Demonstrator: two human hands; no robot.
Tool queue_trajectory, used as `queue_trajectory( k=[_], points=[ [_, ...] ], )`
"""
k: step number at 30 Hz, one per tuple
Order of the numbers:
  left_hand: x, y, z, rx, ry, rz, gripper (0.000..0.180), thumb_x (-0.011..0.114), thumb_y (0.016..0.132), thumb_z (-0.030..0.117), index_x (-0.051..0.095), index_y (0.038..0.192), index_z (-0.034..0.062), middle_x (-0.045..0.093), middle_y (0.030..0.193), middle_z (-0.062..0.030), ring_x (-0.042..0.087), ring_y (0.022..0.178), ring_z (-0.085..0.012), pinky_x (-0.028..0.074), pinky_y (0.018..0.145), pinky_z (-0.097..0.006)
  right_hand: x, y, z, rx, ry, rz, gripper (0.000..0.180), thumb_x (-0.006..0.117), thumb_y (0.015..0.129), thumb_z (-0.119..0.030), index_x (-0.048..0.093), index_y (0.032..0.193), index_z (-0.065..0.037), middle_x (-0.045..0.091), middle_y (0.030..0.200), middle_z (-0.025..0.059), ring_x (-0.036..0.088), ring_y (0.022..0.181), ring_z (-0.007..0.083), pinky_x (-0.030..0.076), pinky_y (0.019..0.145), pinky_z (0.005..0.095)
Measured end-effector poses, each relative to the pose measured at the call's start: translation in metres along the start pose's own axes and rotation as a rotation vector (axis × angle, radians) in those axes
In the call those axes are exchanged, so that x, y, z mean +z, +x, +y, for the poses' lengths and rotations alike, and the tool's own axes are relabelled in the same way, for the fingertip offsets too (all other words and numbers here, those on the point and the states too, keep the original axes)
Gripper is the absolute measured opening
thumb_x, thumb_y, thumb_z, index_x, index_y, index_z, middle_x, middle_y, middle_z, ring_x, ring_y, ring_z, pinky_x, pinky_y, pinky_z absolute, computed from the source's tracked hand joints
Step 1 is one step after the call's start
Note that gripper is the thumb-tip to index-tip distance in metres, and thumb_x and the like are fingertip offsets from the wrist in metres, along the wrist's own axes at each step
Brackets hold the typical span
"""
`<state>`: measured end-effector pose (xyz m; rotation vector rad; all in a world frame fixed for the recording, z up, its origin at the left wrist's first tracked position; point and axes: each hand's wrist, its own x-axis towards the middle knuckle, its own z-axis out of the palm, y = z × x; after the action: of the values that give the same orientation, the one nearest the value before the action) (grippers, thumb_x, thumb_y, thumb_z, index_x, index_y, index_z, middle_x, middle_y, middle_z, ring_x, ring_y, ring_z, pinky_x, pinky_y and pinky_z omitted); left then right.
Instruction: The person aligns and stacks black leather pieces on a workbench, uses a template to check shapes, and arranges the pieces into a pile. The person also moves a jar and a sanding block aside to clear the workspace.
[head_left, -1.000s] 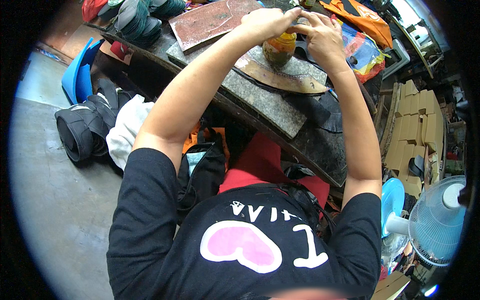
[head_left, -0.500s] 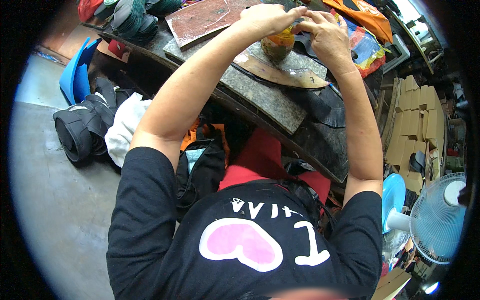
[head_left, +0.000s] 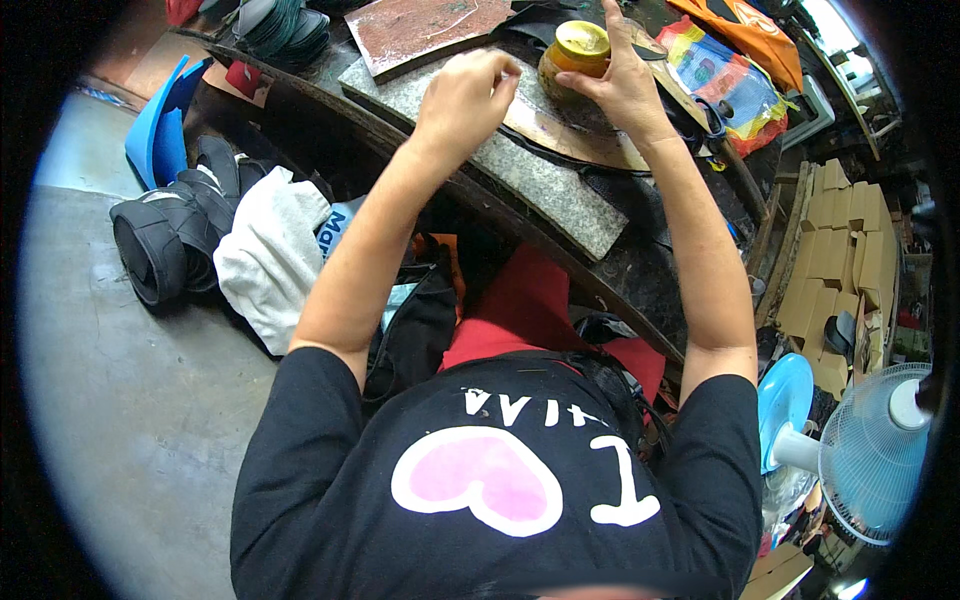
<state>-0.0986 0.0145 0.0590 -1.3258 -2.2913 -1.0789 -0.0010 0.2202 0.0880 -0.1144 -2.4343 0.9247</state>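
My left hand (head_left: pixel 466 102) is above the grey stone slab (head_left: pixel 560 195), fingers curled in and pressed toward the thumb. What they hold, if anything, is too small to make out. To its right, a squat jar (head_left: pixel 564 92) with a yellow top stands upright. My right hand (head_left: pixel 628 92) is beside the jar, thumb across its near side and index finger stretched up; the other fingers are partly hidden. A curved tan strip (head_left: pixel 572 144) lies on the slab below the jar, with black material along its edge.
A reddish-brown board (head_left: pixel 425 35) lies at the back left of the dark bench. Colourful plastic packaging (head_left: pixel 735 85) and an orange bag (head_left: pixel 745 35) are at the right. On the floor side sit black rolled pieces (head_left: pixel 160 245) and white cloth (head_left: pixel 270 240). A fan (head_left: pixel 875 450) stands right.
My hands have parted: the left has drawn back leftward and nearer, away from the jar, while the right stays beside it. The jar's yellow top now shows. The view has shifted slightly.
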Motion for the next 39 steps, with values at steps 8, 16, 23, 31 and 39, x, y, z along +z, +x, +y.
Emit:
queue_trajectory(
  k=[8, 16, 23, 31, 39],
  points=[
    [0.003, -0.017, -0.007, 0.073, 0.392, -0.119, 0.053, 0.071, 0.088, 0.034, 0.06, 0.133, 0.0084, 0.066, 0.123, -0.0106, 0.056, 0.118, -0.0339, 0.044, 0.099, -0.05, 0.003, 0.007, -0.006, 0.016, 0.058, 0.106, 0.088, 0.082, 0.08, -0.012, 0.029, 0.15, -0.01, 0.061, 0.13, 0.0184, 0.059, 0.121, 0.0291, 0.044, 0.106, 0.0382],
    [-0.012, -0.029, 0.002, -0.071, 0.339, -0.193, 0.065, 0.081, 0.078, 0.039, 0.059, 0.132, 0.0093, 0.062, 0.124, -0.0119, 0.054, 0.122, -0.0345, 0.044, 0.099, -0.05, -0.051, -0.095, 0.015, 0.329, 0.301, 0.044, 0.044, 0.053, 0.086, -0.002, 0.065, 0.128, -0.001, 0.061, 0.136, 0.0121, 0.053, 0.131, 0.0209, 0.034, 0.115, 0.0326],
    [-0.009, -0.037, 0.003, -0.096, 0.317, -0.055, 0.068, 0.082, 0.077, 0.042, 0.059, 0.131, 0.0085, 0.057, 0.129, -0.017, 0.053, 0.122, -0.0362, 0.045, 0.098, -0.05, -0.023, -0.123, 0.026, 0.376, 0.011, 0.097, 0.052, 0.053, 0.087, -0.008, 0.062, 0.138, -0.011, 0.035, 0.162, 0.0128, 0.013, 0.155, 0.0321, 0.01, 0.125, 0.0433],
    [-0.017, -0.043, 0.0, -0.215, 0.366, -0.143, 0.046, 0.077, 0.083, 0.038, 0.071, 0.118, 0.009, 0.059, 0.114, -0.0124, 0.054, 0.116, -0.0324, 0.044, 0.096, -0.05, -0.014, -0.117, 0.021, 0.451, 0.037, 0.003, 0.052, 0.05, 0.091, -0.018, 0.059, 0.142, -0.012, 0.023, 0.167, 0.0129, -0.002, 0.157, 0.0328, 0.003, 0.125, 0.0448],
    [-0.018, -0.042, -0.005, -0.199, 0.333, -0.123, 0.042, 0.075, 0.084, 0.037, 0.071, 0.116, 0.0103, 0.063, 0.113, -0.0116, 0.056, 0.115, -0.0325, 0.045, 0.096, -0.047, 0.011, -0.116, 0.002, 0.305, -0.277, -0.111, 0.049, 0.057, 0.091, -0.034, 0.064, 0.137, -0.017, 0.029, 0.163, 0.0223, 0.011, 0.153, 0.0442, 0.005, 0.122, 0.0581]
  ],
)
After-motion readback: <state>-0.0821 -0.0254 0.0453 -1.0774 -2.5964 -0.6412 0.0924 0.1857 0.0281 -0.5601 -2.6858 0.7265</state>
